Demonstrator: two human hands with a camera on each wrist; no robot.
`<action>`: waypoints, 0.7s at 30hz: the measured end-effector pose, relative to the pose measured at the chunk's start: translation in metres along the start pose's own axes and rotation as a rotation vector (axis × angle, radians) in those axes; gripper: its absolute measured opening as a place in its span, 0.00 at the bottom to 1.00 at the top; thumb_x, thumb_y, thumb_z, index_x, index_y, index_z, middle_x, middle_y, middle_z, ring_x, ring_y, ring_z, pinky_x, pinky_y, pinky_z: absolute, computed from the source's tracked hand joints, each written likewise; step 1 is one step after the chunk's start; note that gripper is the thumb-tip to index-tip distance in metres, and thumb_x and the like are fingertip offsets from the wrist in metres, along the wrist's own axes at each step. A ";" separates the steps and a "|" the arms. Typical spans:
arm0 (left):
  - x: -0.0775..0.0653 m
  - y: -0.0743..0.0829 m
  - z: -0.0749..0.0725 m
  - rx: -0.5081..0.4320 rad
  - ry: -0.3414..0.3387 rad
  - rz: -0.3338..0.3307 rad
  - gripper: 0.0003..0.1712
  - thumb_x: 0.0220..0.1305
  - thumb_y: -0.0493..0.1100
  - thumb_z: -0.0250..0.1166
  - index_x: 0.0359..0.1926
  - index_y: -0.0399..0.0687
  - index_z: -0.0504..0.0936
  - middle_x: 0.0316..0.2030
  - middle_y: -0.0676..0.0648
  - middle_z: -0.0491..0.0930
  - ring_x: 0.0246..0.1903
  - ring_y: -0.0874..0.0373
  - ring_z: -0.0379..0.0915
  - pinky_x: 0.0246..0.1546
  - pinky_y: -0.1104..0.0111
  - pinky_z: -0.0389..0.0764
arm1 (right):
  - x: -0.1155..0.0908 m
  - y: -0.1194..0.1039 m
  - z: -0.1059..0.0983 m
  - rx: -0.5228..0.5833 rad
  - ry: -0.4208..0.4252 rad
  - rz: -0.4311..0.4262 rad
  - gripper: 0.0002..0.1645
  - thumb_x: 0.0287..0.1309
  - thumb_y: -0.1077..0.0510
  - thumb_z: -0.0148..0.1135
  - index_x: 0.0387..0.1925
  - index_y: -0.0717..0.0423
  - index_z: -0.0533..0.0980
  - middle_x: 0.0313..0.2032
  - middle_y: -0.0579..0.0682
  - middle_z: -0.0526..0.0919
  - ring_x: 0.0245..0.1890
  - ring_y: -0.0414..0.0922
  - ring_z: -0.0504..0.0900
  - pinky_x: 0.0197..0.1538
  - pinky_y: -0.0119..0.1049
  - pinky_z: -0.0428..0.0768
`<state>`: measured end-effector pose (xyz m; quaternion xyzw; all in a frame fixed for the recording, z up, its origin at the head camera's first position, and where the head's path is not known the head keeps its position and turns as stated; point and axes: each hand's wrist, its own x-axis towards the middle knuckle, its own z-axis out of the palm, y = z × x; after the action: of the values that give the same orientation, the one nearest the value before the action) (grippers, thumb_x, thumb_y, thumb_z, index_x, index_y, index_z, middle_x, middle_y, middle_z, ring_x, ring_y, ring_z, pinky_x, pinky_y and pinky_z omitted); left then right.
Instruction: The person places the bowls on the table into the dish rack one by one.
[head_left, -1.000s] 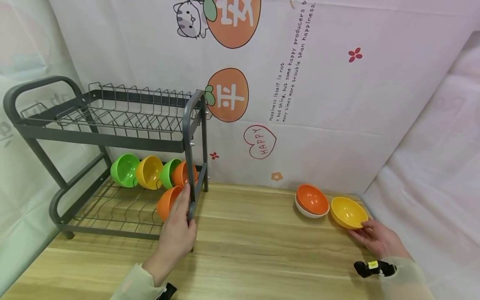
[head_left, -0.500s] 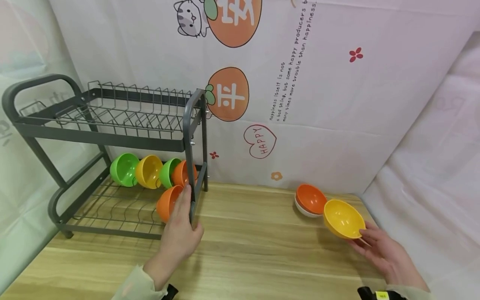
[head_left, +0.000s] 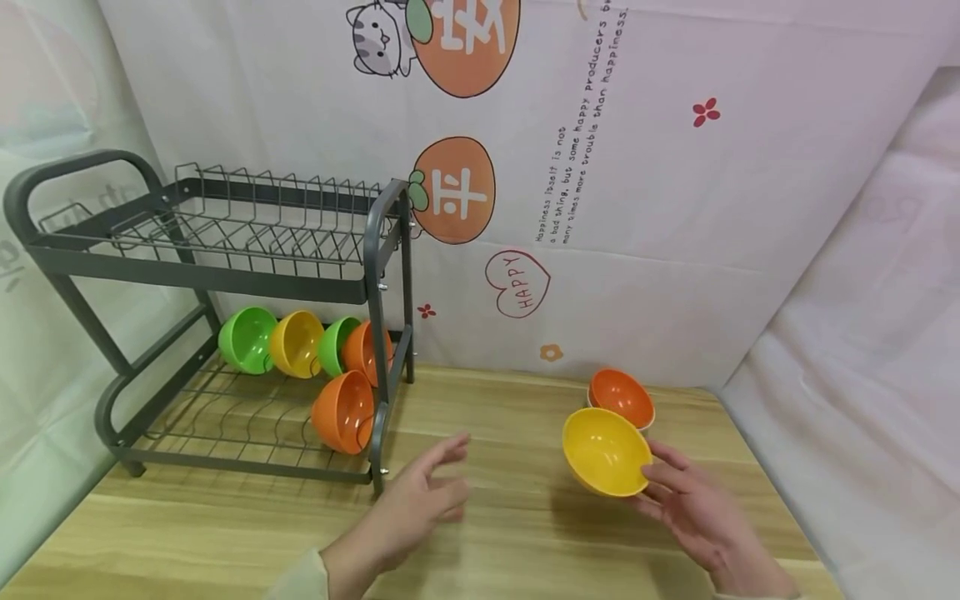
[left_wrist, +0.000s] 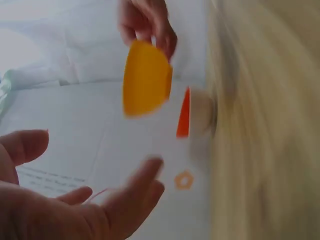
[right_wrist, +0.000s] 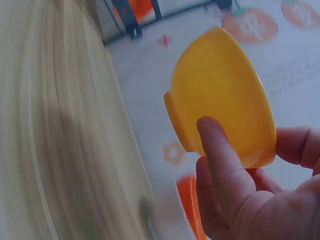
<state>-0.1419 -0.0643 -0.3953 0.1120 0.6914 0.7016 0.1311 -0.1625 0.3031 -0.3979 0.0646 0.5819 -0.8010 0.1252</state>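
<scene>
My right hand [head_left: 701,508] grips a yellow bowl [head_left: 606,454] by its right side, raised above the table. In the right wrist view the yellow bowl [right_wrist: 225,100] is tilted, with fingers under its base and the thumb at the rim. My left hand [head_left: 408,504] is in the air to the right of the rack's front leg, fingers spread and holding nothing. An orange bowl [head_left: 621,396] sits nested in a white bowl, mostly hidden, behind the yellow one. On the rack's lower shelf, an orange bowl [head_left: 342,412] stands tilted at the front right.
A dark two-tier dish rack [head_left: 225,279] stands at the left. Along the back of its lower shelf lean a green bowl [head_left: 247,340], a yellow bowl [head_left: 296,343], another green bowl [head_left: 336,343] and an orange bowl [head_left: 363,348]. A printed white cloth [head_left: 637,208] hangs behind the table.
The yellow bowl has been lifted and carried left by my right hand, now in front of the nested bowls. My left hand has left the orange bowl and rack, moving right.
</scene>
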 end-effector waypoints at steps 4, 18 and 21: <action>0.002 -0.005 0.009 -0.455 -0.138 -0.180 0.40 0.72 0.44 0.61 0.78 0.45 0.53 0.70 0.25 0.51 0.58 0.30 0.67 0.47 0.46 0.81 | -0.008 0.007 0.032 -0.002 -0.085 0.025 0.19 0.70 0.66 0.53 0.59 0.50 0.73 0.53 0.53 0.79 0.51 0.50 0.80 0.55 0.51 0.79; -0.002 -0.015 0.008 -0.686 -0.127 -0.258 0.40 0.69 0.38 0.61 0.76 0.38 0.53 0.59 0.33 0.72 0.50 0.42 0.78 0.51 0.48 0.79 | -0.019 0.030 0.096 -0.033 -0.265 0.042 0.25 0.68 0.66 0.56 0.65 0.61 0.70 0.50 0.59 0.74 0.48 0.53 0.79 0.52 0.52 0.81; -0.004 -0.016 0.003 -0.675 -0.109 -0.258 0.41 0.69 0.37 0.61 0.77 0.38 0.53 0.59 0.33 0.72 0.50 0.42 0.78 0.51 0.48 0.79 | -0.018 0.032 0.102 -0.036 -0.282 0.044 0.27 0.68 0.66 0.56 0.67 0.63 0.67 0.51 0.59 0.74 0.48 0.53 0.79 0.52 0.52 0.81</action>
<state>-0.1369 -0.0629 -0.4116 0.0116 0.4213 0.8610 0.2847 -0.1322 0.1993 -0.3909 -0.0383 0.5713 -0.7886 0.2243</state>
